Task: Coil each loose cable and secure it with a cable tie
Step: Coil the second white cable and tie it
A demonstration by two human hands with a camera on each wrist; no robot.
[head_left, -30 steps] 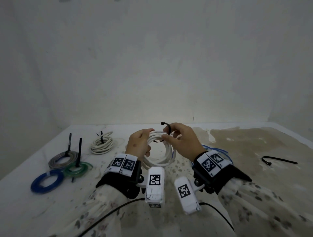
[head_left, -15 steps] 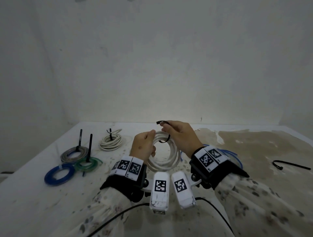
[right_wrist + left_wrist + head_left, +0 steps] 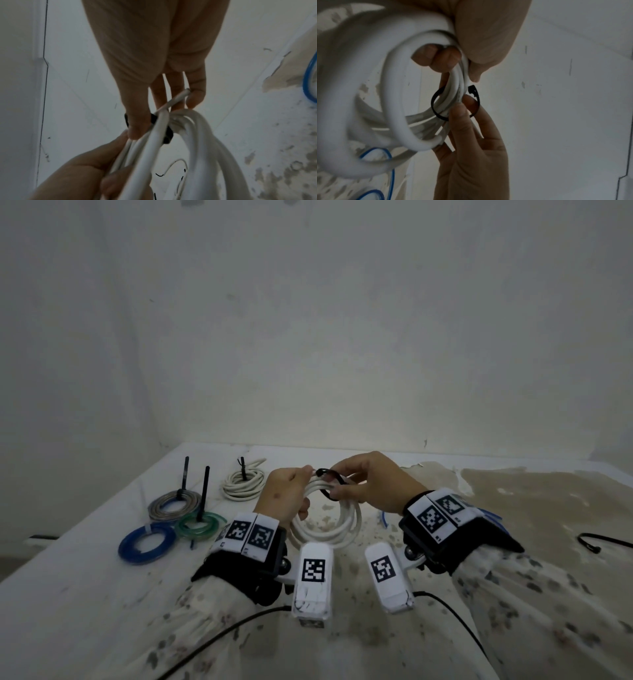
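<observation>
A coiled white cable (image 3: 337, 530) is held upright above the table between both hands. My left hand (image 3: 294, 487) grips the coil's top left, fingers curled round the strands (image 3: 453, 86). My right hand (image 3: 349, 484) pinches a black cable tie (image 3: 330, 475) looped round the coil's top. The left wrist view shows the black cable tie (image 3: 435, 106) as an unclosed ring round the strands, its head (image 3: 471, 89) free beside my right thumb. In the right wrist view the black cable tie (image 3: 167, 135) crosses the white cable coil (image 3: 197, 135), and a loose cable end (image 3: 178, 98) sticks out.
Tied coils lie at the left: white (image 3: 243, 482), grey (image 3: 174, 501), green (image 3: 200, 525) and blue (image 3: 147, 544). A loose blue cable (image 3: 491, 515) lies behind my right wrist. A spare black tie (image 3: 597, 542) lies at the right. A wall stands behind the table.
The tie's head, which stuck up above my right hand, has bent leftward over the coil's top towards my left hand. Both hands stayed on the coil.
</observation>
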